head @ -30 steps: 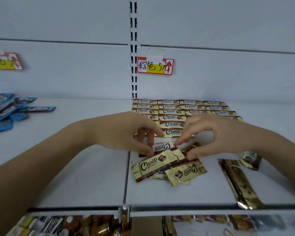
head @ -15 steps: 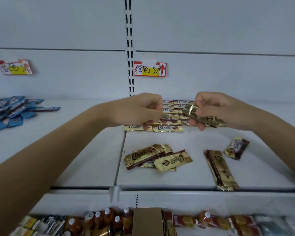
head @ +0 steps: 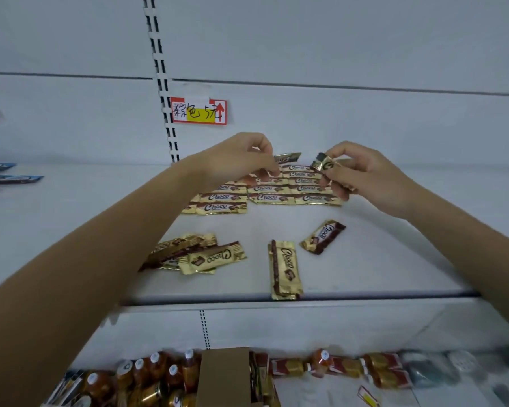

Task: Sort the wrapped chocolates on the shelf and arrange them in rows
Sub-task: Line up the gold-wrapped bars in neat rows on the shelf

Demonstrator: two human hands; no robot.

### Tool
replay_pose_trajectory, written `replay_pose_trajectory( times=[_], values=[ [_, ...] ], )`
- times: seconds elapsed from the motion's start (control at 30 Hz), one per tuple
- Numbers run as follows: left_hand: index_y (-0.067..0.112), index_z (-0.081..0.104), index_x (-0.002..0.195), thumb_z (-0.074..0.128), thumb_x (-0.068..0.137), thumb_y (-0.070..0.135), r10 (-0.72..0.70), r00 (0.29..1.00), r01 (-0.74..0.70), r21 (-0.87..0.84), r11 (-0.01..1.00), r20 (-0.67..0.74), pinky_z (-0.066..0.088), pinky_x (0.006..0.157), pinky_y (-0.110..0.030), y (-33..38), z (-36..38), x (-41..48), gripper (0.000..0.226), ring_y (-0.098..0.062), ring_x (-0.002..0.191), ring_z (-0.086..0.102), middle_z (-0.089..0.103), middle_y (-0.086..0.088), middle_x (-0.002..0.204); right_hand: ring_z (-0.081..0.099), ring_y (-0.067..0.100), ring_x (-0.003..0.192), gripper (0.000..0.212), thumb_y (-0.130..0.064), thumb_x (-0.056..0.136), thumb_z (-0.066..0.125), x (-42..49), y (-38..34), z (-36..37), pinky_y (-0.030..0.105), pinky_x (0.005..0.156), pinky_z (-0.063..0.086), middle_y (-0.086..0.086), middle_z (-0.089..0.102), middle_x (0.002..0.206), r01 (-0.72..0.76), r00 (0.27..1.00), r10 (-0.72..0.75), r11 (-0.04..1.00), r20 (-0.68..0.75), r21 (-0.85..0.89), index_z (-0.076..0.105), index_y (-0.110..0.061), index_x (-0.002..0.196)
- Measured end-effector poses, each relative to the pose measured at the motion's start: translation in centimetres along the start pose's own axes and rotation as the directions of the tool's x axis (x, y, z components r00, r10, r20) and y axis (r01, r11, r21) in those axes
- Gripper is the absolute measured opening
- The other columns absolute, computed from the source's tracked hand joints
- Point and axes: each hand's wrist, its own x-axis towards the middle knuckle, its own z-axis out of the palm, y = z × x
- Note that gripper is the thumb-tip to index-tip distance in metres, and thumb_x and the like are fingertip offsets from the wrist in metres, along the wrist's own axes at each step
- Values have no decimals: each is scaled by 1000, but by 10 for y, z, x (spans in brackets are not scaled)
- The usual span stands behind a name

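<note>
Blue packets (head: 11,178) lie at the left edge of the shelf (head: 71,201). They are a different sort and best kept apart. The left hand (head: 235,160) pinches one end of a Choco bar (head: 288,157) in curled fingertips, raised just over the arranged rows (head: 265,198) by the shelf's back edge. The left column reaches further forward than the others, so the open slots look to be in front of the middle and right columns. This bar should go down flat, logo up and reading like its neighbours, with its ends flush against them. Nearer the front edge wait a loose pile (head: 194,255), a lengthwise bar (head: 285,268) whose end reaches that edge, and a tilted bar (head: 322,236). The right hand (head: 365,174) grips a second Choco bar (head: 323,165), which should wait until the first is settled.
</note>
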Motion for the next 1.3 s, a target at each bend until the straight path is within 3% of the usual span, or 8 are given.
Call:
replay_pose_trajectory(
  times=[0.2, 0.33, 0.5, 0.7, 0.87, 0.97, 1.2, 1.3],
  values=[
    [19, 59, 94, 72, 78, 17, 78, 997, -77, 34, 996, -17, 44, 66, -9, -13, 9, -6, 20, -3, 70, 56, 58, 9, 80, 45, -3, 55, 33, -5, 90, 42, -3, 6, 3, 21, 60, 30, -16, 62, 69, -46, 998, 45, 999, -52, -19, 67, -25, 83],
    [18, 56, 93, 67, 81, 9, 105, 992, -105, 14, 994, -67, 49, 71, -22, -17, 9, -7, 19, -6, 69, 61, 64, 3, 88, 50, -5, 59, 32, 1, 89, 48, -4, 10, 2, 9, 56, 38, -7, 62, 80, 24, 998, -29, 996, -60, -85, 65, -26, 86],
    [21, 51, 109, 64, 83, 5, 132, 985, -134, -14, 991, -111, 49, 65, -13, -15, 6, -7, 34, -4, 76, 64, 66, 4, 96, 57, 4, 71, 20, -7, 85, 61, -4, 15, -2, 12, 66, 43, -8, 62, 83, 47, 998, -48, 999, -28, -24, 63, -26, 91],
    [25, 58, 77, 53, 88, 2, 188, 978, -199, -135, 971, -88, 48, 92, -39, -14, 10, -9, 26, -20, 86, 63, 67, 4, 83, 62, 4, 74, 17, -8, 84, 61, -4, 21, -4, 15, 68, 49, -6, 66, 82, 32, 999, -31, 998, -23, 46, 63, -22, 93],
    [15, 52, 80, 61, 84, 3, 219, 974, -225, -112, 968, -65, 47, 76, -17, -15, 13, -11, 16, -3, 82, 63, 68, 6, 87, 62, -1, 74, 16, -6, 86, 59, -4, 24, -4, 9, 65, 46, -1, 66, 88, 13, 1000, -13, 1000, -8, -9, 62, -19, 95],
    [12, 47, 79, 56, 84, -7, 228, 973, -232, -164, 959, -44, 49, 69, -15, -16, 14, -11, 21, 0, 75, 65, 67, -1, 91, 61, -4, 76, 18, -5, 89, 55, -5, 26, -4, 7, 69, 44, -2, 67, 91, 11, 1000, -12, 997, -3, -80, 62, -20, 95],
    [14, 56, 78, 68, 77, 14, 208, 978, -209, -227, 951, -29, 49, 78, -15, -17, 14, -12, 12, -4, 92, 65, 69, 5, 99, 61, 2, 87, 31, 3, 83, 60, -6, 26, -5, 24, 86, 47, -5, 67, 96, 22, 999, -17, 989, 36, -148, 62, -26, 93],
    [15, 62, 86, 62, 83, 3, 209, 978, -209, -206, 956, -18, 51, 85, -18, -20, 14, -11, 12, -8, 98, 65, 71, 3, 101, 61, 5, 93, 36, 5, 83, 58, -8, 25, -5, 30, 91, 45, -6, 67, 99, 28, 999, -22, 983, 33, -183, 61, -29, 92]
  ],
)
